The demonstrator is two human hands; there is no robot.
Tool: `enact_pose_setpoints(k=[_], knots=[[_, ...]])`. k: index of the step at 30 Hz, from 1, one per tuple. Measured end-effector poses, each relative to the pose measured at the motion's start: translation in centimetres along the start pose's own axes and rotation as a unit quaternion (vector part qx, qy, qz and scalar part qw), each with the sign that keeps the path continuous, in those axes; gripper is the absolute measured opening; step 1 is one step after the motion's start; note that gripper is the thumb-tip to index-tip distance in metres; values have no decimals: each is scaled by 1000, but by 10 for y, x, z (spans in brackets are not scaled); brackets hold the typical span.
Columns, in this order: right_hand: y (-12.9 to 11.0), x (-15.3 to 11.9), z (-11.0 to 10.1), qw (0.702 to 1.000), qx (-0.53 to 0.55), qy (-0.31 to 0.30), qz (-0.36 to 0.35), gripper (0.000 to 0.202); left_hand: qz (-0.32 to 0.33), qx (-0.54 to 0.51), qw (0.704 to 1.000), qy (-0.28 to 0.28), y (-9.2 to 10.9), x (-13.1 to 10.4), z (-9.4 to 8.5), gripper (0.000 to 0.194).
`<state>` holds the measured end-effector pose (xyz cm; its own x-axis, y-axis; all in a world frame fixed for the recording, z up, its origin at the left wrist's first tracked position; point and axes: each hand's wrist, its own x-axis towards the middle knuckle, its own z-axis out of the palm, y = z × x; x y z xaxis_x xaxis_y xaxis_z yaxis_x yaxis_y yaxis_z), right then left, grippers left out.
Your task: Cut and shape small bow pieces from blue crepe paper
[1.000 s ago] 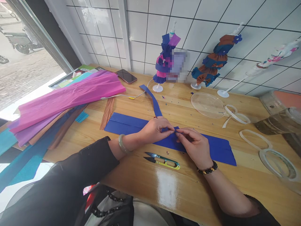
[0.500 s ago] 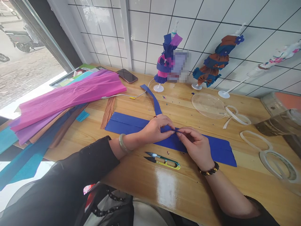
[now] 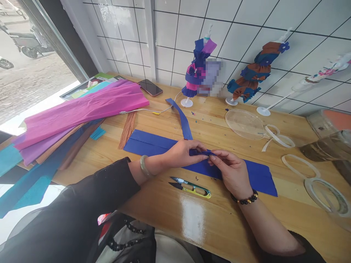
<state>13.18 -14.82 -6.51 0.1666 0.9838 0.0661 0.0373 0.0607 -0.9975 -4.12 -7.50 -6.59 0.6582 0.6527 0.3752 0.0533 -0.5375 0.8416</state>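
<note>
A narrow blue crepe paper strip (image 3: 184,118) trails back over the table from my hands, its end gathered between my fingertips. My left hand (image 3: 182,153) pinches it between thumb and fingers. Close beside it, my right hand (image 3: 233,170) pinches the strip's edge, thumb against forefinger. Beneath both hands lies a wide, flat blue crepe paper piece (image 3: 149,141), partly covered by them. Thread snips (image 3: 192,187) with a yellow and green body rest on the table nearer to me. The exact folds in the strip are partly hidden by my fingers.
Crepe paper sheets (image 3: 87,100) in several colours pile up at left, overhanging the table edge. A phone (image 3: 150,87) lies behind. Decorated stands (image 3: 194,78) line the tiled wall. At right are a clear plastic disc (image 3: 244,124), white tape rolls (image 3: 327,197) and a dark jar (image 3: 325,148).
My fingertips have shifted slightly to the right along the strip, and more gathered blue paper shows between them. The view has moved a little; the snips stay put.
</note>
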Motion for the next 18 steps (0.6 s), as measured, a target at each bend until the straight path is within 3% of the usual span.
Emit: enact_pose_setpoints(k=[6,12,18], knots=[[-2,0,0,1000,-5,4,-6,13,-14,-3,1000,1,2,0,0,21],[-9,-2,4,996,-82,7,-28,25,-9,27,1000,-3,2,0,0,20],[-8,-2,3,992,-116,28,-42,15,-24,5,999,-27,3,-1,0,27]])
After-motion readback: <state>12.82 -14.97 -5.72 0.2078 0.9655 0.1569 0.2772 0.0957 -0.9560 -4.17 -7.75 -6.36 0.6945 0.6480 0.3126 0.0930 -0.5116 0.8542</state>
